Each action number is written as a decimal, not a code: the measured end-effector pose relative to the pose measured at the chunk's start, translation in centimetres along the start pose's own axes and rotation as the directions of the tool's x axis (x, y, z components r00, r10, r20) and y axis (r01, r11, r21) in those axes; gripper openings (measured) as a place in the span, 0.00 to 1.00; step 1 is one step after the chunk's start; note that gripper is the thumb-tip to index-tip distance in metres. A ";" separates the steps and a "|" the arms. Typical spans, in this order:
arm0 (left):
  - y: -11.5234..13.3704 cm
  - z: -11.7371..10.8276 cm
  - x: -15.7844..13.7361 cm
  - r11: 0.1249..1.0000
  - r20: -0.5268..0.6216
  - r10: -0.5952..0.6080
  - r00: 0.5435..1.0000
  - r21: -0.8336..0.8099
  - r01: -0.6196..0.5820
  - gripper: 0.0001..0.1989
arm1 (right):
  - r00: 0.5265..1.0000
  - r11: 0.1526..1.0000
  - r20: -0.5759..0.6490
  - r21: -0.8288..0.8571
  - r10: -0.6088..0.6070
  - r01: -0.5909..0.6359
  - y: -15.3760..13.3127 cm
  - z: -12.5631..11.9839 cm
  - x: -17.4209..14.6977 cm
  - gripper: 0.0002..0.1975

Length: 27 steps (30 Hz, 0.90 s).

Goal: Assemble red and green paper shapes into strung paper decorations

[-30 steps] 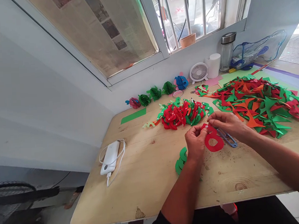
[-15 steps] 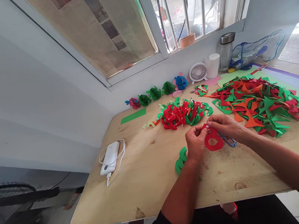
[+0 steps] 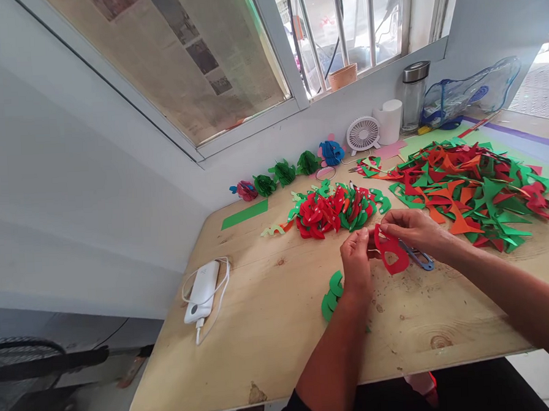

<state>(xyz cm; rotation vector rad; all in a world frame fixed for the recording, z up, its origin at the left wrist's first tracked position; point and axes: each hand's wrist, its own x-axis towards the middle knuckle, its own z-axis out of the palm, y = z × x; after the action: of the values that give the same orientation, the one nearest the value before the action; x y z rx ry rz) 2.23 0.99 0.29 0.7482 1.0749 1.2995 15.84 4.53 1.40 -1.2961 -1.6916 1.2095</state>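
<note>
A red paper cutout (image 3: 393, 254) with openings in it hangs above the table, its top edge pinched by the thumb and fingers of my right hand (image 3: 411, 228). Against its left edge is my left hand (image 3: 356, 259), thumb and fingertips pressed together; what they pinch, if anything, is too small to make out. The blue-grey handle of a tool, which looks like scissors (image 3: 419, 256), shows under my right hand; whether that hand also grips it is hidden. Curved green paper pieces (image 3: 332, 296) lie beside my left wrist, partly covered.
Ahead is a pile of red and green paper pieces (image 3: 323, 210). Paper scraps (image 3: 471, 189) are heaped at right. A white power bank (image 3: 203, 290) with cable lies left. Folded paper figures (image 3: 284, 171), a small fan (image 3: 363, 133) and a glass bottle (image 3: 414, 100) line the wall.
My left fingertips have moved slightly away from the cutout's top, where both hands met before. The cutout has turned and now shows more edge-on, still in my right hand.
</note>
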 end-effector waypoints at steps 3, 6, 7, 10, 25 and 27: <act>-0.1 0.0 0.0 1.000 0.013 -0.005 1.000 0.009 0.005 0.14 | 0.999 1.000 -0.033 -0.003 0.004 -0.004 -0.5 0.0 -0.1 0.14; -0.2 0.0 0.0 0.999 0.024 -0.007 1.000 0.037 0.006 0.13 | 1.000 1.000 -0.026 0.000 0.001 -0.001 -0.9 0.0 -0.2 0.15; -0.3 0.0 0.0 0.999 0.025 -0.009 1.000 0.042 0.008 0.13 | 1.000 1.000 -0.019 0.004 -0.003 0.003 -0.9 0.0 -0.2 0.16; -0.4 0.1 0.1 0.998 0.038 -0.036 0.999 0.059 0.034 0.15 | 1.000 1.000 -0.001 0.022 -0.002 0.002 -1.0 0.1 -0.3 0.16; -0.1 0.2 -0.2 0.983 0.100 -0.097 0.990 0.167 0.080 0.13 | 0.999 0.996 0.029 0.092 0.019 -0.021 -0.6 0.2 -0.3 0.19; 0.0 0.2 -0.3 0.983 0.109 -0.087 0.990 0.172 0.068 0.11 | 1.000 0.998 0.018 0.061 0.003 -0.004 -0.3 0.2 -0.2 0.17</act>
<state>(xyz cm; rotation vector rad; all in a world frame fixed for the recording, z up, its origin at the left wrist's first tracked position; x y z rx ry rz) 2.48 0.75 0.42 0.8880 1.1177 1.0957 15.62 4.25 1.67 -1.2560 -1.6526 1.2684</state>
